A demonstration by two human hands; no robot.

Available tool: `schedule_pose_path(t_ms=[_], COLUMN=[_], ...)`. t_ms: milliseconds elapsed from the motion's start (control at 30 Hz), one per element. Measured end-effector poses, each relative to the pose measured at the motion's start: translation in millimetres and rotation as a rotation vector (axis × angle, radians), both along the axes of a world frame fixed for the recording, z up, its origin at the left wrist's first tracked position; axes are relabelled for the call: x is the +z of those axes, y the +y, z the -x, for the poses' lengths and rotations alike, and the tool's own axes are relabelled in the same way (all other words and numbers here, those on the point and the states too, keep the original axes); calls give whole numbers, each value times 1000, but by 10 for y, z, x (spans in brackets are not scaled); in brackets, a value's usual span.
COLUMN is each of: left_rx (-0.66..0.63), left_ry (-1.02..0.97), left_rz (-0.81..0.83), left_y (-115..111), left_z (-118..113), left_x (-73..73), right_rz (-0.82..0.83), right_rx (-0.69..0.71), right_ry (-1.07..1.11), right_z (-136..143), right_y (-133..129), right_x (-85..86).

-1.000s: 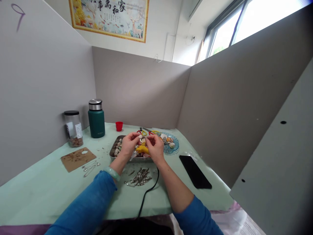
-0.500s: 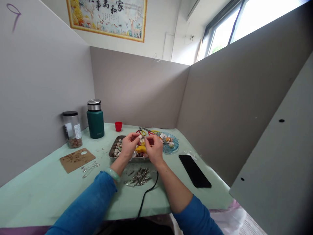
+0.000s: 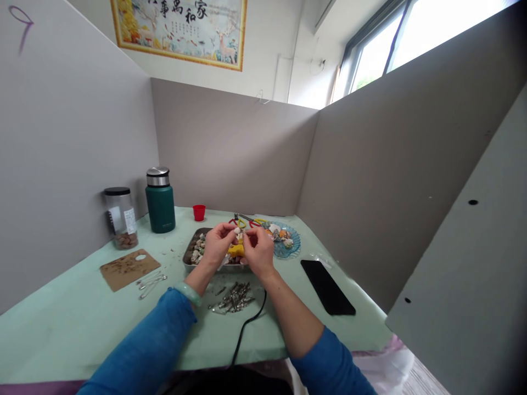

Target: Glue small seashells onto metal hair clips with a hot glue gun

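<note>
My left hand [image 3: 217, 246] is closed in a pinch on a small whitish piece, perhaps a shell [image 3: 237, 231]. Close beside it, my right hand [image 3: 259, 249] pinches something too small to make out. Both hands are raised over a metal tray [image 3: 190, 267] filled with shell-like pieces [image 3: 198, 250]. Between the wrists shows a bright yellow object [image 3: 236, 250], partly hidden, its kind unclear. In front of the tray lies a heap of small metal clips or pins [image 3: 235, 298].
Pliers [image 3: 237, 221] and a red cup [image 3: 199, 213] stand behind the tray. To the right are a blue plate [image 3: 295, 247] of shells and a black phone-like slab [image 3: 328, 287]. Leftward: safety pins [image 3: 151, 282], brown card [image 3: 123, 271], jar [image 3: 120, 219], green bottle [image 3: 160, 206]. A black cord [image 3: 247, 323] crosses the front.
The whitish piece in my left fingers is turned or raised very slightly. Both hands otherwise keep their place, and the view has shifted a little.
</note>
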State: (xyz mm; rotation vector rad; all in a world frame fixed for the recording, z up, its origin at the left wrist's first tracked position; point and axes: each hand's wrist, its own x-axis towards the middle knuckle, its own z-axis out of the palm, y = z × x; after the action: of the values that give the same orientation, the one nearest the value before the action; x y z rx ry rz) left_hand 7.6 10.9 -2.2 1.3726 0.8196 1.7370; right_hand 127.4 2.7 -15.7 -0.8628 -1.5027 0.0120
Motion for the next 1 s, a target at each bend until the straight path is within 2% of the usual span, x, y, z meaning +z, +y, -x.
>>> schedule_pose_path(t_ms=[500, 700, 1000], left_rx=[-1, 13, 29], left_ry=[17, 14, 4], left_rz=[-9, -16, -9], left_y=[-28, -9, 32], left_z=[2, 8, 19], left_x=[16, 6, -19], right_rz=[16, 10, -53], right_rx=[32, -1, 3], right_ry=[10, -3, 92], right_z=[-1, -11, -28], right_y=[-2, 7, -8], right_x=[-4, -7, 18])
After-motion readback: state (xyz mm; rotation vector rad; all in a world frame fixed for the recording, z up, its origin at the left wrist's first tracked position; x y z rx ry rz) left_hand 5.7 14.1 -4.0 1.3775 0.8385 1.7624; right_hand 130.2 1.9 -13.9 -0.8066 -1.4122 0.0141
